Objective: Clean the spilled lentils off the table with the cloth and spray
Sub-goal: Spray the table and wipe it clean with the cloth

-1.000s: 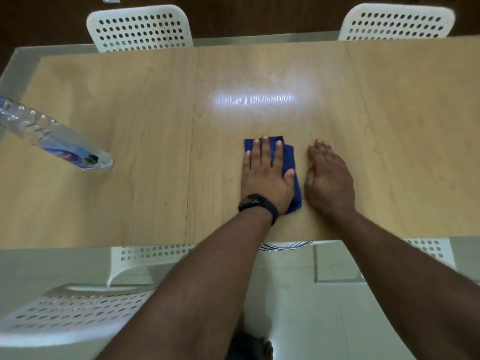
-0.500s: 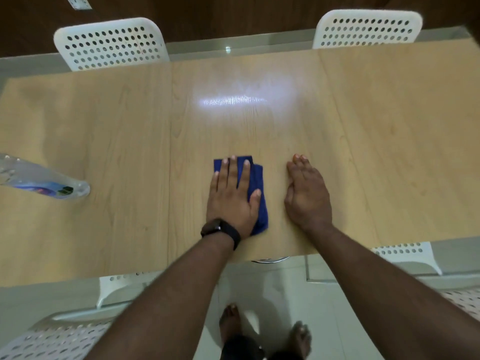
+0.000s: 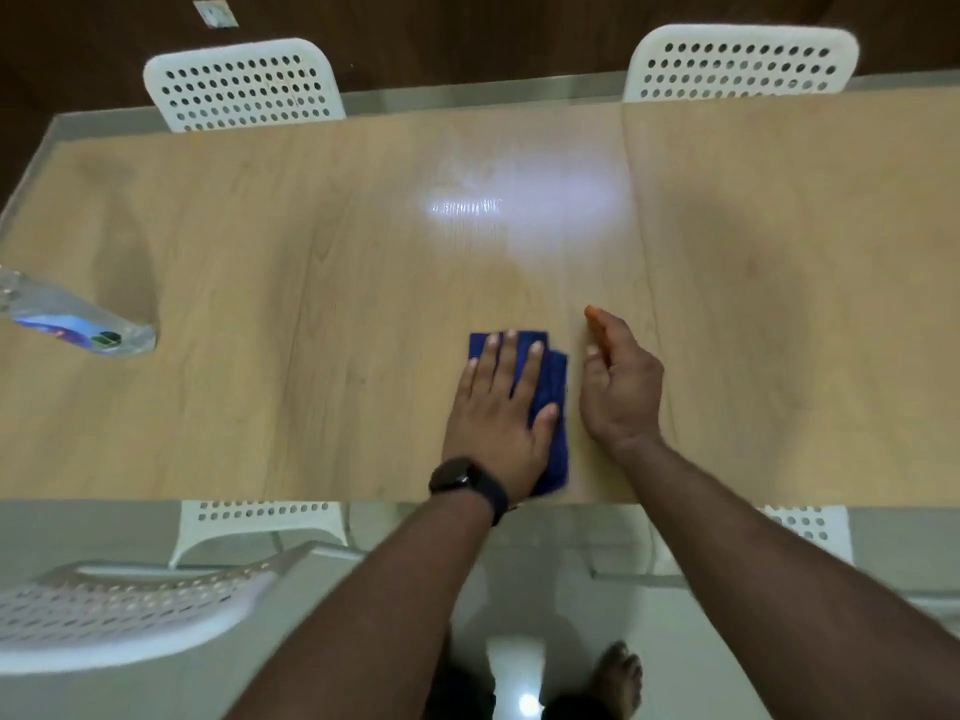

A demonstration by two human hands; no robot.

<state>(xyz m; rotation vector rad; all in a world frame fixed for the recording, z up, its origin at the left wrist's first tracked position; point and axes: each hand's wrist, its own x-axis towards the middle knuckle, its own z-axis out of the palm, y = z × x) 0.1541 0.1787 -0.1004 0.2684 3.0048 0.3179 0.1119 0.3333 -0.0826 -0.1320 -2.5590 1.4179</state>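
Note:
A folded dark blue cloth [image 3: 553, 392] lies near the front edge of the wooden table [image 3: 311, 304]. My left hand [image 3: 501, 423] presses flat on it with straight fingers; a black watch is on that wrist. My right hand [image 3: 621, 387] stands on its edge just right of the cloth, fingers together and slightly cupped, little-finger side on the table. An orange tint shows at its fingertips; blur hides what it is. A clear plastic bottle [image 3: 78, 319] with a blue label stands at the table's left edge. No lentils are plainly visible.
Two white perforated chairs [image 3: 244, 85] [image 3: 737, 62] stand at the far side of the table. Another white chair [image 3: 130, 610] is at the near left, and chair backs show under the front edge. My bare feet are on the pale floor below.
My right hand has turned from lying flat on the table to standing on its edge beside the cloth. My left hand stays flat on the cloth. The camera has shifted.

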